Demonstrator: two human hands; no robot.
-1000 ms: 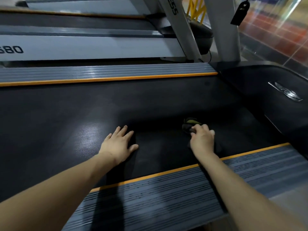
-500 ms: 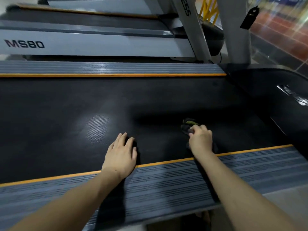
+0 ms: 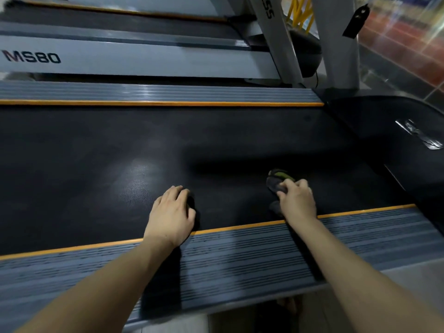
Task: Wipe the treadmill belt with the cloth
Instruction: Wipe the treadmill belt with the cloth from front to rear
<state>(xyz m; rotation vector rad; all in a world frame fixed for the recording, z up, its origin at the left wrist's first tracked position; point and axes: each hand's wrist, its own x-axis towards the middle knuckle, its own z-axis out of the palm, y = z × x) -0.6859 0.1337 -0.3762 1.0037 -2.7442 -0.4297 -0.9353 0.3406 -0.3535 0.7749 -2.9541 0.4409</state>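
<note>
A black treadmill belt [image 3: 96, 150] runs between grey side rails [image 3: 240, 255]; red floor tiles [image 3: 408, 49] at 2 o'clock. The right hand [image 3: 296, 201] grips a dark cloth [image 3: 276, 181] on the belt at 4 o'clock; the left hand [image 3: 171, 213] lies flat, fingers relaxed.

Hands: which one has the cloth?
The right hand grips the dark cloth on the belt; the left hand rests bare beside it.

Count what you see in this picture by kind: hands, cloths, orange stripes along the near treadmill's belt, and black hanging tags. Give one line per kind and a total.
Hands: 2, the left hand flat on the belt, the right hand on the cloth.
Cloths: 1, a dark cloth with a yellow-green patch.
Orange stripes: 2, far and near.
Black hanging tags: 1.
Total: 6
</note>
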